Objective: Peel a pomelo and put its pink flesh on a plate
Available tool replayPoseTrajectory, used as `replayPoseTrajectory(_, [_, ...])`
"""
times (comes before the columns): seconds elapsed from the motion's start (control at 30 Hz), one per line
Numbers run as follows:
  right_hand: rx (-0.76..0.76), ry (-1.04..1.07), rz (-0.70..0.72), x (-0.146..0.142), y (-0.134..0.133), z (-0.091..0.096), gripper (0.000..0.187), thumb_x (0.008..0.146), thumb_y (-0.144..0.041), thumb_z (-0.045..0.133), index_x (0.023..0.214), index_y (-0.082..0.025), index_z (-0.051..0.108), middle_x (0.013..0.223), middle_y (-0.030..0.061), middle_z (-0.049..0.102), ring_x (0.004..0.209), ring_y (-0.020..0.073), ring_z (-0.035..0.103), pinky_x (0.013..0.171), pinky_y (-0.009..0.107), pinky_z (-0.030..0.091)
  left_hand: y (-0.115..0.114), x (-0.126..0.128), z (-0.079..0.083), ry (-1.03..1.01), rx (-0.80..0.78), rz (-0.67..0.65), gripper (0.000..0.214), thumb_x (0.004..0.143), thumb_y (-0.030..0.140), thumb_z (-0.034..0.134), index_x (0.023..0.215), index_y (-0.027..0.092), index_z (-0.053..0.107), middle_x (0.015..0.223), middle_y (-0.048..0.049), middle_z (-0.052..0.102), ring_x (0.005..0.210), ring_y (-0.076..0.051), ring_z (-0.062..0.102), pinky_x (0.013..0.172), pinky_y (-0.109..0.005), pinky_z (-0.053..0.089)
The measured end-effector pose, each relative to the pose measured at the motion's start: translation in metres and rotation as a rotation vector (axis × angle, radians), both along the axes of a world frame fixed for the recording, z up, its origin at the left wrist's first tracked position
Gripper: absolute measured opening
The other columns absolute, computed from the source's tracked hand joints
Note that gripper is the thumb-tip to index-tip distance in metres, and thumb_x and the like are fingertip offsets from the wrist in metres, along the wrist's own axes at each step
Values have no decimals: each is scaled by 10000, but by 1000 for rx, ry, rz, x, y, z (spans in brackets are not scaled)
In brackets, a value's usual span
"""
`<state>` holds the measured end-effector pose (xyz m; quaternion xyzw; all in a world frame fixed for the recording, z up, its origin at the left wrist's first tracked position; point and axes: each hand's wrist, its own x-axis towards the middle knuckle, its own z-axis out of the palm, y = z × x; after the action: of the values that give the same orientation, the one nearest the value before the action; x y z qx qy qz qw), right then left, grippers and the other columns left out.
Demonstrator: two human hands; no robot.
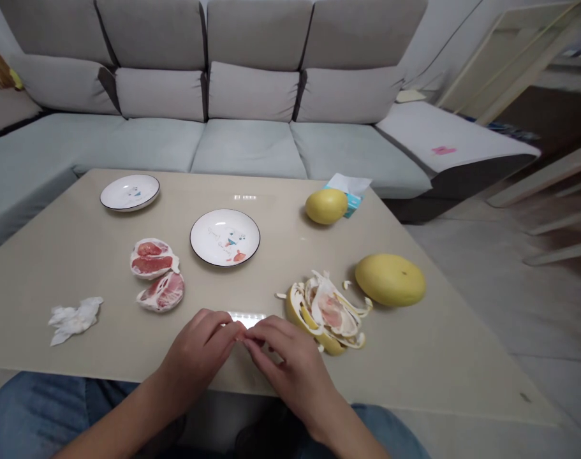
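Left hand: fingers curled inward, tips meeting the right hand's at the near edge of the tabletop; the grip is narrow and pinched on something very small — what it is cannot be told.
Right hand: fingers bent toward the left, grip pinched the same way on that tiny bit, just beside the peel pile.
Held bit: hidden between the fingertips, low over the near middle of the tabletop; probably a scrap of pith or membrane, though that is a guess.
Risk – slip: so small a piece in so tight a pinch could tear or drop, likely onto the lap below.
Risk – peel pile: it lies touching or nearly touching the right hand; a sideways sweep of the wrist could scatter the loose curls.
Risk – roll: the whole pomelo sits near the right edge — a knock could send it off.
Peeled pomelo halves: pink, juicy flesh under white spongy pith, lumpy; likely sticky on the fingers.
Peel: yellow outside, white inside, curled ragged strips.
Smaller pomelo: smooth, round, in front of a tissue pack.
Plates: two, glossy white, dark-rimmed, shallow.
Crumpled tissue: soft, white, at the left.
Tabletop: smooth beige, faintly reflective.
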<state>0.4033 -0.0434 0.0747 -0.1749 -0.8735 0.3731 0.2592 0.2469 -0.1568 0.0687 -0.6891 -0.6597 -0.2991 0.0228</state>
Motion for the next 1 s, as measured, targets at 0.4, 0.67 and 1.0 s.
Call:
replayPoseTrajectory(0.4, [226, -98, -48, 0, -4, -3, 167, 905, -151, 519, 882, -191, 680, 776, 57, 670, 679, 166, 620, 607, 267, 476, 1, 2, -5, -78, -36, -24, 209, 964, 128, 472, 1075, 195, 636, 954, -60, 666, 861, -186, 598, 790, -317, 513])
replayPoseTrajectory(0.67, [54, -103, -225, 8, 18, 3, 179, 894, -212, 517, 757, -200, 630, 715, 37, 630, 634, 163, 579, 584, 273, 435, -2, -6, 1, -629, -273, 30, 119, 877, 219, 629, 984, 208, 681, 952, -56, 675, 864, -187, 623, 739, -294, 502])
replayPoseTrajectory(1.0, [-479, -46, -34, -1, 9, -1, 341, 870, -278, 660, 1208, -256, 619, 1143, 63, 670, 845, 157, 671, 681, 263, 543, -2, -11, -7, -1473, -373, 108, 272, 713, 303, 815, 910, 168, 684, 851, -26, 700, 789, -146, 631, 712, -245, 494])
